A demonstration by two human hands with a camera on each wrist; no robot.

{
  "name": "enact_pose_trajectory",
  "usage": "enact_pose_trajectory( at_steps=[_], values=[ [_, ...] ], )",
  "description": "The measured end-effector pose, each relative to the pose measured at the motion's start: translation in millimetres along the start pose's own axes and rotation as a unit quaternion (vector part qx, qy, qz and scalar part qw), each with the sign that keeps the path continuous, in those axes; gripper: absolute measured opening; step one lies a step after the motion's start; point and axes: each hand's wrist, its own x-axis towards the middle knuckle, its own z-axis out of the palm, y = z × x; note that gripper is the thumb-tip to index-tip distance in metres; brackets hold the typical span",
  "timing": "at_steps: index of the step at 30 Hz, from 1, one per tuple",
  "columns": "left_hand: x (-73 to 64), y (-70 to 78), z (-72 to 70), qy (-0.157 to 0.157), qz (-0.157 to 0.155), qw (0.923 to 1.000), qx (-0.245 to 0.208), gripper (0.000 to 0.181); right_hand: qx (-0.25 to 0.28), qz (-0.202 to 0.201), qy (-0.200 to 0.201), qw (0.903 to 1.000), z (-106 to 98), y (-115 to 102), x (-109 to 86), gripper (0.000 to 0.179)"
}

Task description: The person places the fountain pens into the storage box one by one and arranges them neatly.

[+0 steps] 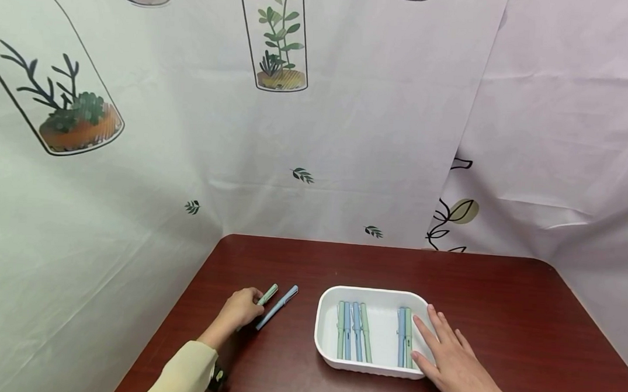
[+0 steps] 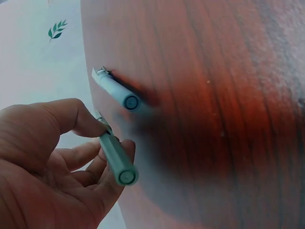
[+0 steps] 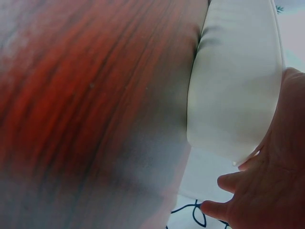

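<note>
My left hand [image 1: 242, 307] pinches a green pen [image 2: 116, 160] between thumb and fingers, at the left of the table. Just right of it in the head view lies a blue pen [image 1: 277, 307], apart from the hand. A white tray [image 1: 380, 369] stands near the middle, with green and blue pens inside in two groups: several at its left and a blue and a green pen [image 1: 408, 337] at its right. My right hand [image 1: 456, 366] rests at the tray's right rim with fingers spread and fairly straight. The right wrist view shows the tray's outer wall [image 3: 233, 86] beside that hand.
The dark red-brown table [image 1: 290, 259] has its far edge against a pale curtain [image 1: 348, 133] printed with plants. Another stretch of cloth [image 1: 179, 155] hangs along the left side.
</note>
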Motion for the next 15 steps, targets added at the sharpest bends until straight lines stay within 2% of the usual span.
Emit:
enact_pose_trajectory(
  at_steps=[9, 15],
  values=[
    [-2.5, 5.6, -6.6, 0.024, -0.003, 0.9991, -0.036, 0.034, -0.004, -0.004, 0.011, 0.9999, -1.6, -0.8, -0.1, 0.066],
    [-7.0, 14.6, -10.6, 0.026, -0.002, 0.9960, -0.085, 0.031, -0.003, -0.003, 0.011, 0.9999, -2.2, -1.4, 0.0, 0.066]
  ],
)
